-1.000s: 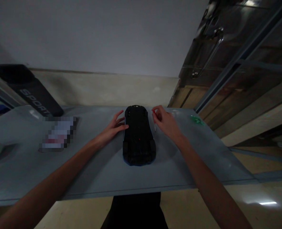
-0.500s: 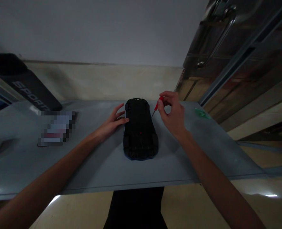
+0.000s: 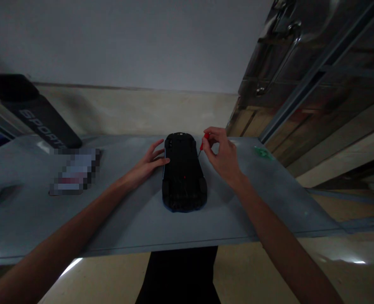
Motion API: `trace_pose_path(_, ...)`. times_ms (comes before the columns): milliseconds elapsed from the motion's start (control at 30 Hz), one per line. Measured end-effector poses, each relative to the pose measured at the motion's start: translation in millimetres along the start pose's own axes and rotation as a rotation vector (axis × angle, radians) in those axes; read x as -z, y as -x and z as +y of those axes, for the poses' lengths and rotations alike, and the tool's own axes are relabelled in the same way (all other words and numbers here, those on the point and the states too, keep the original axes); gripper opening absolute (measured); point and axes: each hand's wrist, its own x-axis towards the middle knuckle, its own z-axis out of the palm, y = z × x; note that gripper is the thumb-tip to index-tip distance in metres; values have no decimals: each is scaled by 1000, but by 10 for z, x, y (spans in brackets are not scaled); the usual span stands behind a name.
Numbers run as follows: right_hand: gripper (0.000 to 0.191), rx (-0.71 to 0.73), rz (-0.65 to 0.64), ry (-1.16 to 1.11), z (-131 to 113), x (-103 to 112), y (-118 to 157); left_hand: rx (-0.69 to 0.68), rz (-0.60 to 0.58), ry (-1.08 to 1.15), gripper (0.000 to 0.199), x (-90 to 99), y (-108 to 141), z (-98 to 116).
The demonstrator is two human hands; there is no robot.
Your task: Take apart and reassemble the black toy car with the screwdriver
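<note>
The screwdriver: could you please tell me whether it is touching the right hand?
Touching: the head view shows the right hand pinching the screwdriver by its red handle.

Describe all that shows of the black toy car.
The toy car lies upside down on the grey table, lengthwise before the person. Its black underside looks like plastic, with blue along parts of its edge, a small red spot, and a pale mark at the far end. The left hand has its thumb on the left edge; whether the red screwdriver touches the right side is unclear.
</note>
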Motion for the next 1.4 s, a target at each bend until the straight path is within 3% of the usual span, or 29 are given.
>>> trace_pose_path(267,13,-15,-17,7,-73,3,-1,2,-19,-31,108,17,18,-4)
trace_pose_path(433,21,16,-13,-44,-96,-5,3,16,-25,-25,111,46,-2,-35)
trace_pose_path(600,26,-75,-120,-103,-121,49,-29,27,-39,-46,111,72,-3,-37)
trace_pose_path(800,37,-68,-228,-106,-207,107,-41,42,-50,-72,108,77,40,1)
trace_pose_path(1000,23,-58,-229,79,-241,94,-16,50,-55,-44,110,95,32,-31)
trace_pose_path(1233,37,-35,-257,82,-278,119,-32,76,-61,-44,110,127,13,-77)
trace_pose_path(1400,29,-64,-199,137,-237,99,-2,63,-44,-64,110,129,0,-91)
